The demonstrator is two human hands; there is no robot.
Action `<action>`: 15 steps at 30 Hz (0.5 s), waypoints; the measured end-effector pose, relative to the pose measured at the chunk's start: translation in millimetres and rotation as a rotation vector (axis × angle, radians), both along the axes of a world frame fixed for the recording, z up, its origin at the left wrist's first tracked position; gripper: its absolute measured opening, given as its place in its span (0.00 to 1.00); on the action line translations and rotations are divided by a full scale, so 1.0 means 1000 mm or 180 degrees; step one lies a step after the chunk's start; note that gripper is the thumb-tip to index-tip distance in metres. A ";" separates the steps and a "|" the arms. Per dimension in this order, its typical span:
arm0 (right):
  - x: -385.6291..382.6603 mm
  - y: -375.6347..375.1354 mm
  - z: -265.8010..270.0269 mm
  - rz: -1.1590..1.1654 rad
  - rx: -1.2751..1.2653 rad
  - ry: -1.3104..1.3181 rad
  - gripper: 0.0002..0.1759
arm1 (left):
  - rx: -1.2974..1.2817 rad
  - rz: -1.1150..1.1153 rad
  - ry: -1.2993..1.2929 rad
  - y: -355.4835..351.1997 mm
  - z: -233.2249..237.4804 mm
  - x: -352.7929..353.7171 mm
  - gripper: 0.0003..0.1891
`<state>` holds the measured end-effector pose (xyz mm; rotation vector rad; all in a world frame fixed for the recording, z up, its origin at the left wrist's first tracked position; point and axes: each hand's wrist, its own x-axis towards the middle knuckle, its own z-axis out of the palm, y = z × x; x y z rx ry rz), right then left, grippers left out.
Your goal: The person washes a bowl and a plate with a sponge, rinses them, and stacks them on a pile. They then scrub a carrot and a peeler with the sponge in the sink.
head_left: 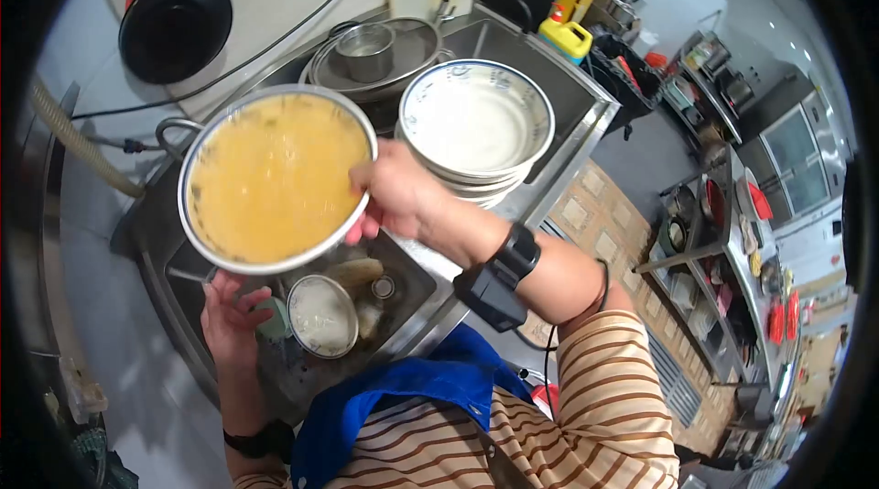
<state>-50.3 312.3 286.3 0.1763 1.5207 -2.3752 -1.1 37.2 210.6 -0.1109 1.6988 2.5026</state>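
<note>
A wide bowl [279, 182] with a white rim and a yellow-orange, shiny inside is held up over the sink. My right hand [396, 189] grips its right edge, thumb on the inner side and fingers behind. Below its lower left rim is my left hand [233, 313], fingers apart and partly curled, the tips right at the rim. Beside those fingers a pale green piece [275, 319] shows in the sink basin. A smaller white bowl [322, 316] with a patterned rim sits to its right in the basin.
Stacked white bowls [476, 118] with blue patterned rims stand on the sink's right side. Behind, a metal cup [366, 51] rests on a round lid-like piece. A black pan [176, 27] hangs on the wall. A yellow jug [565, 38] and metal shelving [705, 251] are further right.
</note>
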 end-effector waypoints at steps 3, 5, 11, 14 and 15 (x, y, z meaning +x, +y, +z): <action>-0.006 0.043 0.039 -0.0419 0.0161 0.0078 0.15 | -0.0218 -0.0075 -0.0117 0.008 -0.012 -0.003 0.30; -0.010 0.081 0.060 -0.0622 0.0369 -0.0008 0.14 | -0.0277 -0.0175 -0.0226 0.019 -0.018 -0.005 0.29; -0.018 0.205 0.076 -0.1222 0.0771 0.0236 0.12 | -0.0476 0.0045 -0.0719 0.055 -0.053 -0.026 0.22; -0.015 0.274 0.067 -0.1573 0.1046 0.0146 0.09 | -0.0539 -0.0109 -0.0929 0.066 -0.089 -0.043 0.19; -0.011 0.295 0.063 -0.1642 0.1055 0.0138 0.08 | -0.0563 -0.0122 -0.0932 0.075 -0.095 -0.046 0.19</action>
